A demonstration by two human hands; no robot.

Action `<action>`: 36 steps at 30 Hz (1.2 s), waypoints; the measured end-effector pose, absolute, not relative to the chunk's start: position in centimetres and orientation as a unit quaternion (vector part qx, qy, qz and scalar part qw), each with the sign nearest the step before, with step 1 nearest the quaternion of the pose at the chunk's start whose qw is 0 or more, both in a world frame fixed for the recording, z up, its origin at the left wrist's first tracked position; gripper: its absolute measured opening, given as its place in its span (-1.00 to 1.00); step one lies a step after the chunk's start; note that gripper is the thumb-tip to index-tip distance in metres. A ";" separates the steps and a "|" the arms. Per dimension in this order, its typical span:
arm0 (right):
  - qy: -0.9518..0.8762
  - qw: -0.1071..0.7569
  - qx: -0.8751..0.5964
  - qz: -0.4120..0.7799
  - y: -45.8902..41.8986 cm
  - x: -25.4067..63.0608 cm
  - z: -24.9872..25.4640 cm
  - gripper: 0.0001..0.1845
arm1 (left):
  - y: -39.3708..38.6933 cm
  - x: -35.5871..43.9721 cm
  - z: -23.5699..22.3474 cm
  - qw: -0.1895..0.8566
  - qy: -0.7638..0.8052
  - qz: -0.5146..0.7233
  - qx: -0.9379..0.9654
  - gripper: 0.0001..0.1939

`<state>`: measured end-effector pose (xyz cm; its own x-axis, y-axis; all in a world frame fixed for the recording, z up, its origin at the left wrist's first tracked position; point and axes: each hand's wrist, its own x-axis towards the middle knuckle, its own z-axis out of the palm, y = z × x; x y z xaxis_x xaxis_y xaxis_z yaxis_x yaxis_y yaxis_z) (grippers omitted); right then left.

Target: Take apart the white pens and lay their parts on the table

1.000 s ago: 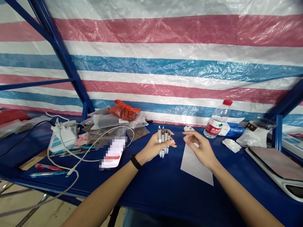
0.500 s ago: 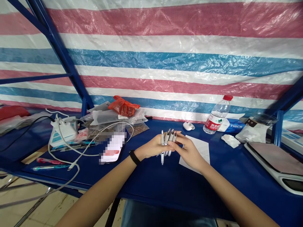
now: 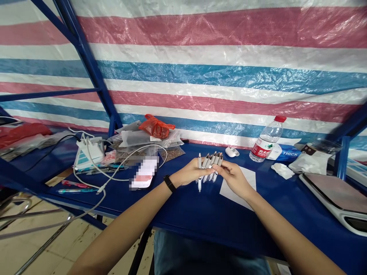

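Note:
Several white pens with grey grips and silver tips (image 3: 210, 162) stand side by side in a fanned bunch, tips up, above the blue table. My left hand (image 3: 189, 172) is closed around the bunch from the left, with a black band on its wrist. From the other side my right hand (image 3: 231, 175) grips the same pens, its thumb pressed across their front. The leftmost pen hangs a little lower than the others. Most fingers are hidden behind the pens. A white sheet of paper (image 3: 243, 193) lies flat under and beside my right hand.
Left of my hands lie a phone (image 3: 146, 172), a white cable, a power strip (image 3: 89, 152), loose pens and plastic bags (image 3: 134, 139). To the right are an earbud case (image 3: 231, 152), a water bottle (image 3: 262, 145), crumpled tissue (image 3: 282, 170) and a scale (image 3: 338, 191).
The view has shifted a little to the left. The pens are more fanned out, with more of them showing, and both hands still hold them.

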<state>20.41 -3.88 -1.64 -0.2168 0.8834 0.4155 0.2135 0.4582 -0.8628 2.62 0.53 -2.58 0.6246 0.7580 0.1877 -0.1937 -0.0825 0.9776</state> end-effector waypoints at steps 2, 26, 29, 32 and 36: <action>-0.694 0.495 -0.391 0.348 -3.9 20.3 -1.7 -0.45 | 0.5 2.7 -2.7 0.642 0.220 0.376 0.631 -0.40; -0.655 0.505 -0.397 0.398 -4.1 20.3 -2.0 -0.54 | 0.2 2.6 -2.7 0.624 0.234 0.360 0.652 -0.30; -0.654 0.503 -0.400 0.399 -3.9 20.4 -2.0 -0.52 | 0.1 2.7 -2.6 0.601 0.242 0.362 0.670 -0.35; -0.656 0.499 -0.400 0.401 -3.6 20.6 -1.9 -0.53 | 0.1 2.7 -2.2 0.593 0.227 0.364 0.682 -0.36; -0.667 0.472 -0.401 0.414 -3.0 20.9 -1.7 -0.52 | 0.3 2.5 -2.1 0.636 0.217 0.332 0.662 -0.40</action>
<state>20.87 -3.04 -1.73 -0.2337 0.9257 0.2975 0.1446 0.3357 -0.9308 2.51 0.27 -2.06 0.6854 0.7095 0.1638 -0.1362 -0.0961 0.9860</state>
